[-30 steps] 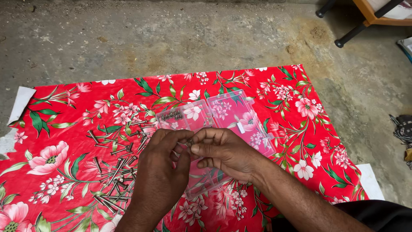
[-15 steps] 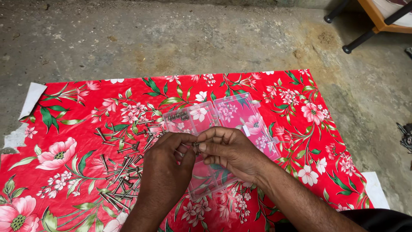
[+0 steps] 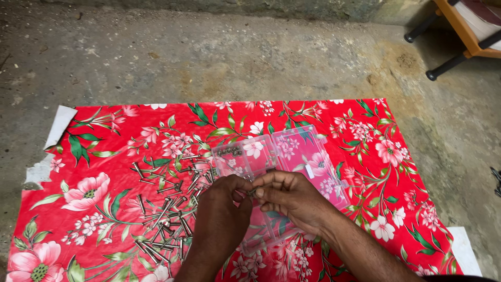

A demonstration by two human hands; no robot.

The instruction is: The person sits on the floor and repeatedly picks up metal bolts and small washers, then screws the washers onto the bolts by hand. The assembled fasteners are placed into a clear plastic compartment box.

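My left hand [image 3: 223, 209] and my right hand [image 3: 292, 198] meet fingertip to fingertip over a red floral cloth [image 3: 104, 156]. Between the fingers of both hands sits a small metal screw [image 3: 251, 191]; most of it is hidden by the fingers. Just beyond the hands lies an open clear plastic compartment box [image 3: 292, 151] with a few small dark pieces in its far left cell. A pile of several loose metal screws [image 3: 167, 209] lies on the cloth to the left of my left hand.
The cloth lies on a rough concrete floor [image 3: 209, 57]. A wooden furniture frame with black legs [image 3: 449, 36] stands at the top right. A dark metal object [image 3: 496, 177] lies at the right edge of the floor.
The view has shifted slightly, so the cloth and box sit lower in frame. My hands stay together over the box, fingers working the small screw.
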